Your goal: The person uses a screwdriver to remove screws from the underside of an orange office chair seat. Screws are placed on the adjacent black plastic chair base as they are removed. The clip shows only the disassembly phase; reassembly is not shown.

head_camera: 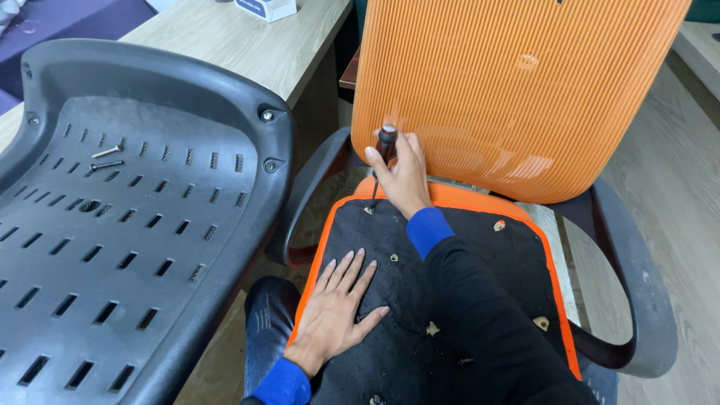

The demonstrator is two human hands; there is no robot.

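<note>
My right hand (pixel 403 176) grips a dark-handled screwdriver (pixel 384 146) held upright, its tip down at a fastener near the back left corner of a black seat underside (pixel 472 247) edged in orange. My left hand (pixel 339 304) lies flat, fingers spread, on the front left of that black panel. An orange mesh chair back (pixel 517 82) stands right behind the screwdriver. Black armrests curve at the left (pixel 304 191) and the right (pixel 637 277) of the seat.
A black slotted plastic seat shell (pixel 127 217) fills the left side, with two loose screws (pixel 106 157) lying in it. A light wooden desk (pixel 247 41) with a small box on it stands behind. Wooden floor shows at the right.
</note>
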